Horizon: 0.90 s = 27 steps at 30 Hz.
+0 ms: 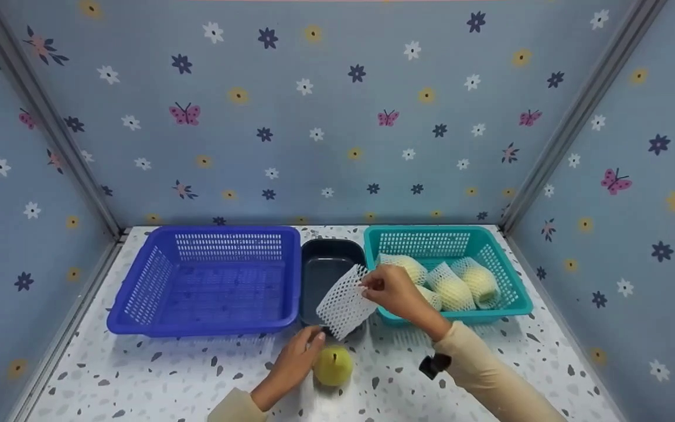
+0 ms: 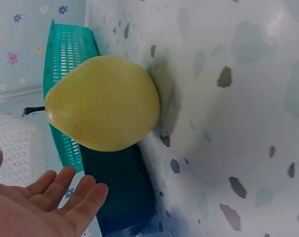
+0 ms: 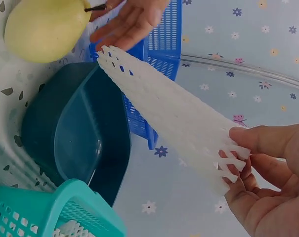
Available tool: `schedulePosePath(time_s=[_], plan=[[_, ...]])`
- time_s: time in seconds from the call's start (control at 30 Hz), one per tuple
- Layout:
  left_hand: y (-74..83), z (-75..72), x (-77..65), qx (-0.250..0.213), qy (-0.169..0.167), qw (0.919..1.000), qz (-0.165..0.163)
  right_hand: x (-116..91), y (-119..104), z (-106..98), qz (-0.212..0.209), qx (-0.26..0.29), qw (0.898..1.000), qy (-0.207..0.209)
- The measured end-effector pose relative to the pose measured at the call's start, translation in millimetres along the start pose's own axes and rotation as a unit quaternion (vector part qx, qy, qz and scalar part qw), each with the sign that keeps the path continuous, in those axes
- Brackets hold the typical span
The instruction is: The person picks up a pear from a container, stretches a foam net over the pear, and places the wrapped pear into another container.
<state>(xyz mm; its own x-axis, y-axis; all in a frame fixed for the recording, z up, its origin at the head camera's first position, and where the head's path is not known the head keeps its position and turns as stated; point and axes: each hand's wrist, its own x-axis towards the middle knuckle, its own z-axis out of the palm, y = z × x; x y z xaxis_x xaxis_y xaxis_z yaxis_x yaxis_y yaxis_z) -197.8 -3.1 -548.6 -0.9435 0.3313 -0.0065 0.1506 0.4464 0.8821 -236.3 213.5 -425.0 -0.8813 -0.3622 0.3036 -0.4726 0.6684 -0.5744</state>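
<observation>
A white foam fruit net (image 1: pixel 346 302) hangs from my right hand (image 1: pixel 396 296), its end pinched between thumb and fingers over the dark tray. In the right wrist view the net (image 3: pixel 164 111) looks flattened and holds no fruit. A yellow-green pear (image 1: pixel 333 366) stands on the speckled table with its stem up. Just left of the pear is my left hand (image 1: pixel 295 360), its fingers extended and holding nothing. The left wrist view shows those fingers (image 2: pixel 85 197) apart from the pear (image 2: pixel 105 103).
A blue-purple basket (image 1: pixel 203 328) stands at the left, with nothing in it. The dark tray (image 1: pixel 333 249) sits between it and a teal basket (image 1: pixel 516 302), which holds several net-wrapped pears (image 1: pixel 453 290). Flower-patterned panels (image 1: pixel 337 117) enclose the back and sides.
</observation>
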Motion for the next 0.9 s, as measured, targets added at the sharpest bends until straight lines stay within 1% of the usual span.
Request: schedulePosePath(time_s=[0.13, 0.2, 0.27, 0.3, 0.37, 0.47, 0.57, 0.67, 0.7, 0.83, 0.87, 0.9], plan=[[5.5, -0.6, 4.3, -0.041, 0.048, 0.9978, 0.021, -3.1, -2.4, -0.8, 0.003, 0.011, 1.0, 0.005], [8.6, 0.4, 7.6, -0.087, 0.065, 0.9938, 0.02, -4.2, -4.3, -1.2, 0.004, 0.016, 1.0, 0.006], [12.2, 1.7, 10.9, -0.149, 0.079, 0.9856, 0.013, -5.2, -5.4, -1.1, 0.007, 0.02, 1.0, 0.007], [14.4, 2.3, 12.4, -0.183, 0.085, 0.9793, 0.009, -5.8, -5.7, -1.1, 0.009, 0.024, 1.0, 0.008], [18.9, 3.2, 14.9, -0.252, 0.092, 0.9633, -0.003, -6.9, -5.6, -0.5, 0.01, 0.03, 0.999, 0.011], [23.4, 3.8, 17.6, -0.323, 0.094, 0.9414, -0.026, -8.9, -4.3, 0.3, 0.019, 0.051, 0.998, 0.012], [24.0, 3.5, 18.7, -0.397, 0.079, 0.9132, -0.045, -10.5, -2.5, 1.5, 0.032, 0.078, 0.996, 0.006], [22.8, 3.5, 18.7, -0.468, 0.057, 0.8802, -0.054, -11.5, -2.3, 2.6, 0.047, 0.104, 0.993, 0.001], [22.5, 3.6, 18.9, -0.486, 0.053, 0.8707, -0.056, -11.9, -3.0, 2.8, 0.05, 0.111, 0.993, 0.0], [23.0, 4.0, 19.7, -0.526, 0.056, 0.8465, -0.059, -15.3, -16.3, -0.9, 0.053, 0.137, 0.989, 0.004], [22.9, 4.0, 20.0, -0.532, 0.06, 0.8424, -0.059, -16.6, -20.6, -2.1, 0.053, 0.143, 0.988, 0.009], [23.0, 3.8, 20.0, -0.536, 0.063, 0.84, -0.058, -18.0, -24.7, -3.3, 0.053, 0.156, 0.986, 0.015]])
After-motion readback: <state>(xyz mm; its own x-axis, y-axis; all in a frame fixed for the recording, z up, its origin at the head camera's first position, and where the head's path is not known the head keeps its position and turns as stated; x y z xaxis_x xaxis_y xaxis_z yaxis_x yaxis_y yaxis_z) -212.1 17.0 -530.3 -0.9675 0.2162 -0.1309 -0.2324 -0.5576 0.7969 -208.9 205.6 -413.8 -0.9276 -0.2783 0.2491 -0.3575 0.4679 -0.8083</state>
